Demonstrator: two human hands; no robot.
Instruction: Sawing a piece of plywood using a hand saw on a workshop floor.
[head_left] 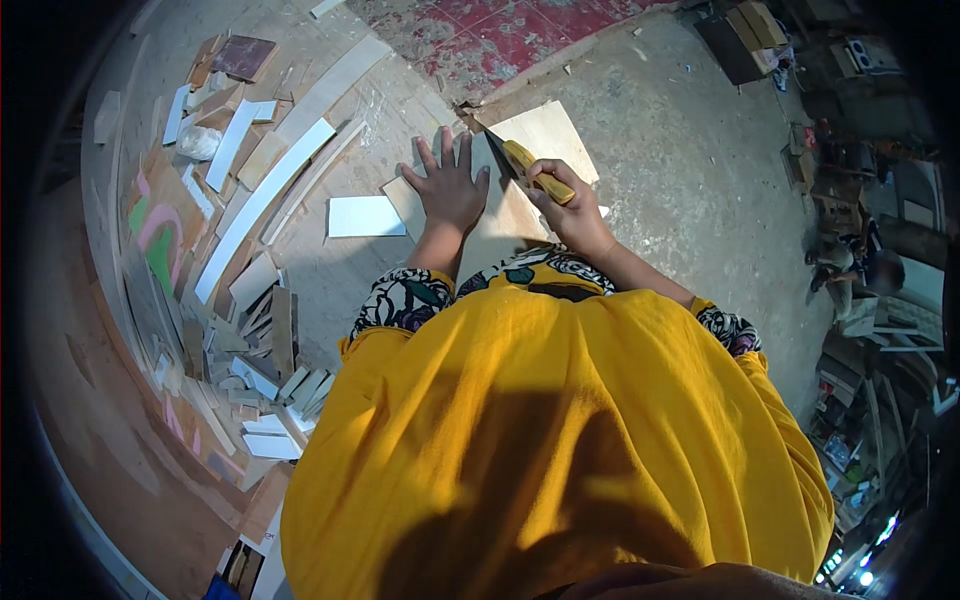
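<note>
Right hand (568, 212) gripping a yellow-handled saw (518, 157) at a wooden board (508, 217); left hand (452, 192) spread upon it.

We look down on a scuffed grey concrete floor (690, 200) bordering stained red tiles (500, 40), bright lights (866, 577) glowing lower right.

Single view: head-worn fisheye, left unit of a side-by-side pair. Aimed steeply down over the wearer's own front, upright, not mirrored. Closest to lens: yellow top (560, 370), fills lower centre. Left fingers (447, 150) and right fingers (551, 169) sit farther off, above centre, seen from the wearer's side. Grey floor (690, 180) runs out past them to red tiles (500, 40) at top edge. Very wide coverage: scrap wood (225, 200) left, another person (868, 262) far right. Edges bow toward rim; corners black.
</note>
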